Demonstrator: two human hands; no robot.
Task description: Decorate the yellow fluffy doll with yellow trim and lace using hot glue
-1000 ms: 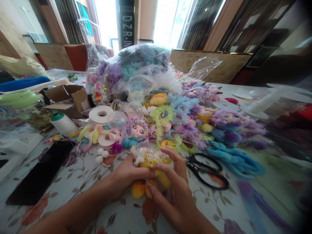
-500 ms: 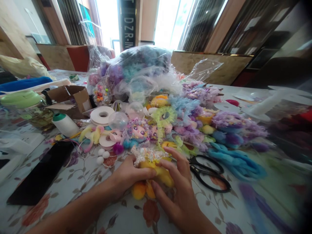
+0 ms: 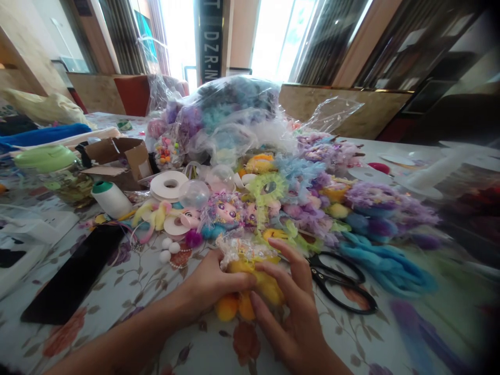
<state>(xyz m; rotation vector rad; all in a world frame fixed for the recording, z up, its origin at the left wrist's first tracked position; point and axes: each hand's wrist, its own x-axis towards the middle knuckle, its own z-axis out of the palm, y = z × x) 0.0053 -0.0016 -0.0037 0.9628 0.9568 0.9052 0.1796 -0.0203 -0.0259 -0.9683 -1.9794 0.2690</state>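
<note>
A small yellow plush doll with a sparkly lace top and orange pompom feet lies at the near middle of the flowered tablecloth. My left hand grips its left side, fingers wrapped round the body. My right hand cups it from the right, fingers curled over the yellow fluff. Black scissors lie just right of my right hand. Behind the doll is a heap of pastel fluffy dolls.
A clear plastic bag of fluffy stuff stands at the back. A white thread spool, tape rolls, an open cardboard box and a black flat object lie at left. Blue fuzzy cord lies at right.
Both hands keep hold of the yellow doll. My right fingers have shifted slightly over it. The camera has drifted a little, so everything sits slightly lower and to the right.
</note>
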